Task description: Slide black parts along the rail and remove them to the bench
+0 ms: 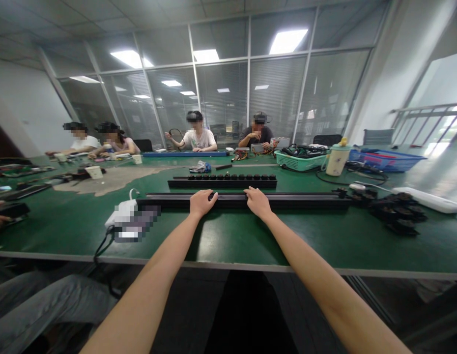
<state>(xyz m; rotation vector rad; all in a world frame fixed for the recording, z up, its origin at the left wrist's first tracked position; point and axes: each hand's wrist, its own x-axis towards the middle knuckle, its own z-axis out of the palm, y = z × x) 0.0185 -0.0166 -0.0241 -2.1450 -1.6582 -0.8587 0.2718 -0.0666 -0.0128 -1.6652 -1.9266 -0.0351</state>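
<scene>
A long black bar with a pale metallic strip along its top (298, 200) lies crosswise on the green table in front of me. My left hand (202, 202) is curled over it left of its middle, thumb towards the right. Farther right, my right hand (257, 201) has its fingers bent over the same bar. The fingertips on the far side are partly hidden. Just beyond lies a shorter black strip (221, 184) with a row of dark, socket-like pieces along its top. Several black parts (398, 211) are heaped past the bar's right end.
On the green table (232, 241), a white device (121, 212) with a cable sits at left. A green basket (302, 161) of cables, a cream tumbler (336, 160) and a blue basket (386, 161) stand at back right. Several people sit around the table.
</scene>
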